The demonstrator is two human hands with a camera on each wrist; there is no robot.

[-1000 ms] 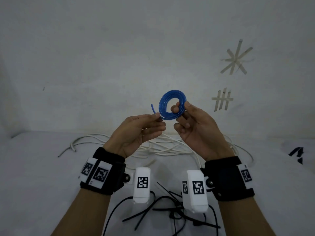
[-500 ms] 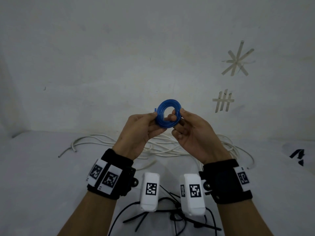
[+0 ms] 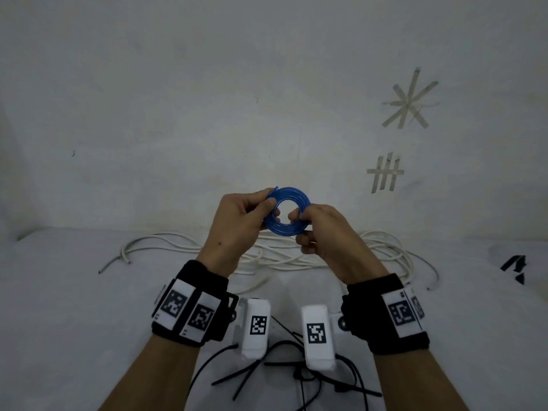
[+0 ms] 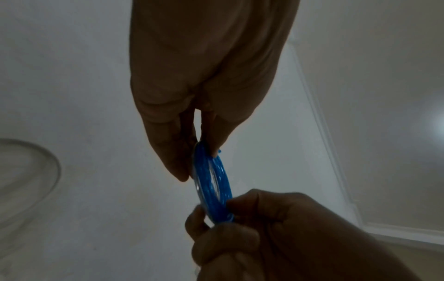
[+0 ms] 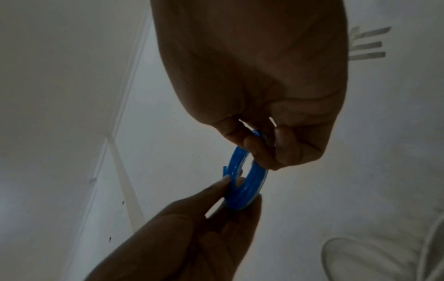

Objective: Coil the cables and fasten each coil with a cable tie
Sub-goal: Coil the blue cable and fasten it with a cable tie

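Observation:
A small blue cable coil (image 3: 284, 229) is held upright in the air above the table, its ring facing me. My left hand (image 3: 271, 203) pinches its upper left rim and my right hand (image 3: 299, 216) pinches its right rim. A short loose end sticks up at the coil's top. In the left wrist view the left hand (image 4: 199, 161) pinches the blue coil (image 4: 213, 182) edge-on, with the right hand (image 4: 288, 237) below it. The right wrist view shows the right hand (image 5: 264, 144) on the coil (image 5: 250, 190), and the left hand (image 5: 192, 228) gripping its far side.
A long white cable (image 3: 382, 241) lies in loose loops on the white table (image 3: 74, 307) under my hands. Several black cable ties (image 3: 246, 378) lie scattered near the front edge between my forearms. A white wall with tape marks (image 3: 410, 102) stands close behind.
My left hand has moved from the coil's lower left up to its upper left rim. The loose end, which stuck out to the left, now lies at the top. Both hands have drawn closer together.

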